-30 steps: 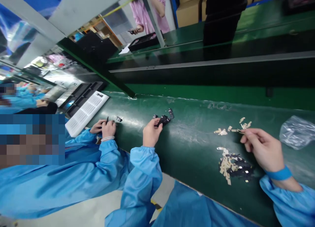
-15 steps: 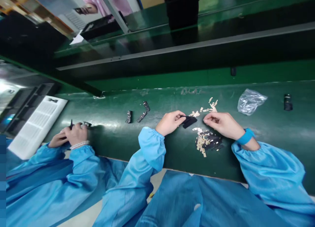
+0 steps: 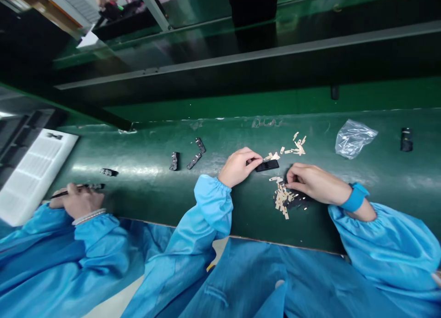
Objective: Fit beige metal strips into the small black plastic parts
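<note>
My left hand (image 3: 240,167) pinches one end of a flat black slotted plastic piece (image 3: 268,166) just above the green bench. Over the right edge of a mixed pile, my right hand (image 3: 312,182) has its thumb and fingers pressed together; anything between them is too small to make out. Cream-coloured tabs (image 3: 281,198) make up the left of this pile, with small black pieces (image 3: 299,202) on its right, partly under my right hand. More cream tabs (image 3: 299,148) lie scattered behind both hands, some touching the far edge of the black piece.
Several small black assemblies (image 3: 175,161) lie to the left. A clear plastic bag (image 3: 354,139) and a black device (image 3: 406,139) are at the right. A co-worker's hands (image 3: 81,201) work at far left beside a printed sheet (image 3: 36,171). A shelf edge (image 3: 241,56) overhangs the back.
My right hand has moved from beside the black piece down to the pile. The black piece has turned to show its slots, still in my left hand. The view has shifted slightly.
</note>
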`<state>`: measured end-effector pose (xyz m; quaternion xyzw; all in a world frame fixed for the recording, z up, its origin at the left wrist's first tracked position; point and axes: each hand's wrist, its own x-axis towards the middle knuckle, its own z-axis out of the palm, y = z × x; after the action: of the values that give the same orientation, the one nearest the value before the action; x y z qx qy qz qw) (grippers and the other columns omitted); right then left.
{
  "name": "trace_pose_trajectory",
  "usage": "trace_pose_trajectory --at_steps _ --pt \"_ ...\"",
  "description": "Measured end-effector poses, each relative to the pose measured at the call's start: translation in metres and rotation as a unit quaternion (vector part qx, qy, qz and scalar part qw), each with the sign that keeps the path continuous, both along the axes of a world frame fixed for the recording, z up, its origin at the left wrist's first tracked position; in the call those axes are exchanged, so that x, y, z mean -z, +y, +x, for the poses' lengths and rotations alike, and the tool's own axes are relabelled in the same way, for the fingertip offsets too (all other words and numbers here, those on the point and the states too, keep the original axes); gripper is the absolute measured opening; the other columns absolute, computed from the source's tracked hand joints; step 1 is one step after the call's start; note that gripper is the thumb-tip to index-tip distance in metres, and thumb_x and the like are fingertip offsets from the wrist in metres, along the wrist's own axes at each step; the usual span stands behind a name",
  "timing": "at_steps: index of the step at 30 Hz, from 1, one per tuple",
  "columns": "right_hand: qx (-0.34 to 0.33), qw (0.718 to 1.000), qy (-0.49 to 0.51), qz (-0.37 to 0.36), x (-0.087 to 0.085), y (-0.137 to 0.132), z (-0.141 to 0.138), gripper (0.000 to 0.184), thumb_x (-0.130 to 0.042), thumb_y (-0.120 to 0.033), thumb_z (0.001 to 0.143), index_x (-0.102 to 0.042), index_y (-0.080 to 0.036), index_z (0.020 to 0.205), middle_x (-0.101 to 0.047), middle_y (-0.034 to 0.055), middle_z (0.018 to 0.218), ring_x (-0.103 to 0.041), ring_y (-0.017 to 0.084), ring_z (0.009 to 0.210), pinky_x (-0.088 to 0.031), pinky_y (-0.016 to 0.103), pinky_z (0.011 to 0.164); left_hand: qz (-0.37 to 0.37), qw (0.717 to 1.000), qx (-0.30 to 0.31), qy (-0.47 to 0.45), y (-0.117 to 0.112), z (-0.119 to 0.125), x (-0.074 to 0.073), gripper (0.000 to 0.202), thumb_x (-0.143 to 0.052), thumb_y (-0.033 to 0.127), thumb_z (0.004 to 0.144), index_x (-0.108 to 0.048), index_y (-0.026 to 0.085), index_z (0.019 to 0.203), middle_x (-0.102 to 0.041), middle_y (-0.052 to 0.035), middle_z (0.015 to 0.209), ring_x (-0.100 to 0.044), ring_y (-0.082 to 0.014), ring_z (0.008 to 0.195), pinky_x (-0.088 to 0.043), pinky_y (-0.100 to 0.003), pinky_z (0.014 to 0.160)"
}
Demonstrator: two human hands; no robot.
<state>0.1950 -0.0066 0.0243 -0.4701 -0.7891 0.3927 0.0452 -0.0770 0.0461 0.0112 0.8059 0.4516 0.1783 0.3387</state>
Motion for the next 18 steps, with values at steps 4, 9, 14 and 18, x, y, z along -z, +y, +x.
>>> trace_pose_trajectory --at_steps 4,9,14,18 --pt "0.019 1.000 0.023 0.002 -0.001 0.001 0.003 0.011 -0.058 -0.030 0.099 -0.060 -0.024 0.091 -0.065 0.0013 0.086 -0.061 0.018 0.077 -0.043 0.030 0.071 0.058 0.998 0.039 -0.008 -0.011 0.006 0.000 0.040 -0.078 0.037 0.086 -0.067 0.021 0.121 -0.065 -0.0096 0.119 -0.063 -0.0242 0.112 -0.052 -0.038 0.097" --pt "0.030 0.998 -0.016 0.051 0.005 -0.005 -0.001 0.005 -0.065 -0.028 0.094 -0.063 -0.026 0.099 -0.064 0.0031 0.102 -0.063 0.020 0.085 -0.045 0.031 0.074 0.035 0.998 0.040 -0.014 -0.013 0.007 0.003 0.021 -0.071 0.026 0.091 -0.067 0.021 0.112 -0.070 -0.0043 0.102 -0.066 -0.0184 0.093 -0.055 -0.033 0.087" --pt "0.028 0.998 -0.032 0.039 0.004 -0.005 -0.002 0.011 -0.056 -0.030 0.099 -0.062 -0.025 0.091 -0.064 0.0040 0.099 -0.062 0.020 0.083 -0.043 0.032 0.071 -0.015 1.000 -0.012 0.002 -0.012 0.003 -0.004 0.013 -0.070 0.027 0.092 -0.068 0.023 0.104 -0.073 0.0011 0.094 -0.066 -0.0135 0.080 -0.051 -0.026 0.075" --pt "0.022 0.999 0.033 0.015 0.001 0.000 0.004 0.017 -0.052 -0.034 0.101 -0.061 -0.024 0.090 -0.067 0.0030 0.088 -0.062 0.019 0.076 -0.044 0.031 0.070 0.031 0.993 -0.104 0.053 -0.027 -0.006 -0.008 0.008 -0.065 0.029 0.095 -0.065 0.021 0.098 -0.071 -0.0004 0.090 -0.066 -0.0139 0.078 -0.050 -0.026 0.073"
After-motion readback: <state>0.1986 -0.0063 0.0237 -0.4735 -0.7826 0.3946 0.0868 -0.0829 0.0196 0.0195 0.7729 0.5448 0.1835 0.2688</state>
